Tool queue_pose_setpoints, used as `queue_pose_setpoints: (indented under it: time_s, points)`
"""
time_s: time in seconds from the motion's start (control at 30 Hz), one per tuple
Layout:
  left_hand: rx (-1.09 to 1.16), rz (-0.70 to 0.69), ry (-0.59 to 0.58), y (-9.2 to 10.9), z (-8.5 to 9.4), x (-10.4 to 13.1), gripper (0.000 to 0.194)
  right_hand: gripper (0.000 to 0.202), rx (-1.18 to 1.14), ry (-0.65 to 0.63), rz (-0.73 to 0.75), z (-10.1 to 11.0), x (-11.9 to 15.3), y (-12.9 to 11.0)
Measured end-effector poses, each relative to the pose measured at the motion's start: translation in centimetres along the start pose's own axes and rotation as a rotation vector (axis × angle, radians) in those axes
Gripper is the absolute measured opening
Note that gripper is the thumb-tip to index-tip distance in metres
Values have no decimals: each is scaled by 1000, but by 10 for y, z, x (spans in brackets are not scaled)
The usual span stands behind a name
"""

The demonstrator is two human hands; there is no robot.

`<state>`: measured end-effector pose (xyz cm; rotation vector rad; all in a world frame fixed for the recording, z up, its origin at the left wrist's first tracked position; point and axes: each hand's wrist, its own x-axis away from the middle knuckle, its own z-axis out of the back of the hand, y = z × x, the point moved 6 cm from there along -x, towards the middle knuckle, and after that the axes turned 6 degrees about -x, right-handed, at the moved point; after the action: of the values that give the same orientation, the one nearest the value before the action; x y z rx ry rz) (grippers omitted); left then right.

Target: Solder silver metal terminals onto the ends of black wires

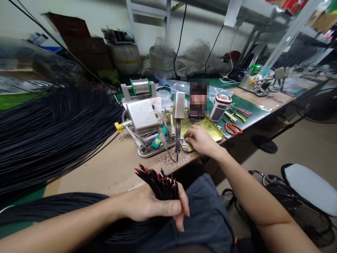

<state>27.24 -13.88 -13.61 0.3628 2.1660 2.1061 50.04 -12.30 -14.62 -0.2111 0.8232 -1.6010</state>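
Note:
My left hand (pixel 155 203) is wrapped round a thick bundle of black cables (pixel 158 182), whose red-tipped ends point up and away from me. Over the near corner of a gold-coloured tray (pixel 214 131), my right hand (pixel 201 140) has its fingers bent together. Small silvery metal pieces (pixel 185 144) lie by those fingertips; whether one is pinched between them is hidden. Just left of that hand, a soldering iron (pixel 178 137) points straight down in a stand, its tip close above scattered reddish bits on the table.
A soldering machine (pixel 143 116) with a solder wire spool (pixel 140 86) stands behind the bundle. More black cables (pixel 58 130) cover the table's left side. Orange-handled scissors (pixel 233 128), pliers (pixel 240 117) and a grey-and-white device (pixel 220 108) lie right of the tray. A fan (pixel 310 214) stands below, at right.

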Motion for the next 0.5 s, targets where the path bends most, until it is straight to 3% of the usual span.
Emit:
queue_pose_setpoints:
  time_s: [0.27,0.33,0.5]
  points:
    - [-127,-25,44,11,8,-2,40,13,-115,105,-40,5,11,1]
    - [-167,-39,61,13,10,-3,37,7,-143,197,-9,12,21,-5]
    - [-217,17,93,4,13,-3,36,18,-214,466,34,29,61,-18]
